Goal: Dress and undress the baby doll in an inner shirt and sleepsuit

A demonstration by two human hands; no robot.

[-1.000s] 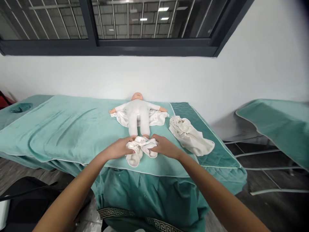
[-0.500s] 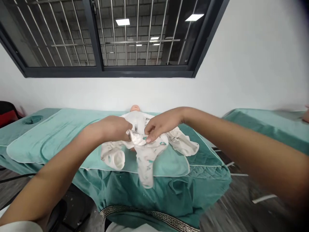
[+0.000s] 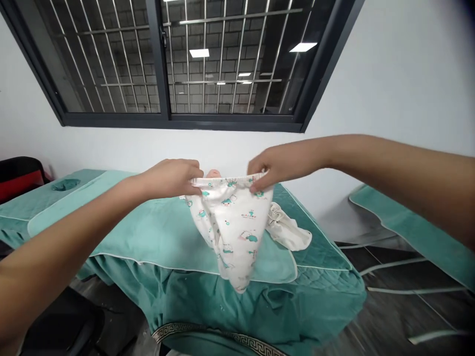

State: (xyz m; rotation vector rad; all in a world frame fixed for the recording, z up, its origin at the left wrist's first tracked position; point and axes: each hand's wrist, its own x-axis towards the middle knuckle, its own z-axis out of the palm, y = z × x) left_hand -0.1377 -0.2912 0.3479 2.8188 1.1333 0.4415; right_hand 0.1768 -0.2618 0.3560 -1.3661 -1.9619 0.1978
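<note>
**Printed baby trousers held up by the waistband above the bed**

Both hands have risen since the earlier frames: a second ago they were pressed down on a bunched white garment near the front edge of the bed, and now they hold it up in the air, spread out. The left hand [image 3: 171,177] is closed on the left end of the waistband, fingers curled over the top with the knuckles toward the camera. The right hand [image 3: 279,164] pinches the right end, thumb behind and fingertips in front of the cloth. Between them the waistband is pulled nearly straight and level.

The baby trousers [image 3: 232,228], white with small teal and pink prints, hang down from the two grips, narrowing toward the bottom; the lowest tip dangles in front of the bed's front edge, clear of the covering. The legs hang together, so how they lie against each other cannot be told.

Behind the cloth, only the top of the doll [image 3: 213,173] shows over the waistband, at the far edge of the bed [image 3: 122,232] by the wall. A crumpled white cloth [image 3: 289,228] lies on the teal cover toward the right edge, just right of the hanging trousers. A small dark green bundle [image 3: 64,185] sits near the far left corner. Above the wall runs a barred window [image 3: 178,59], and a second teal-covered bed [image 3: 415,227] stands well apart to the right.
</note>
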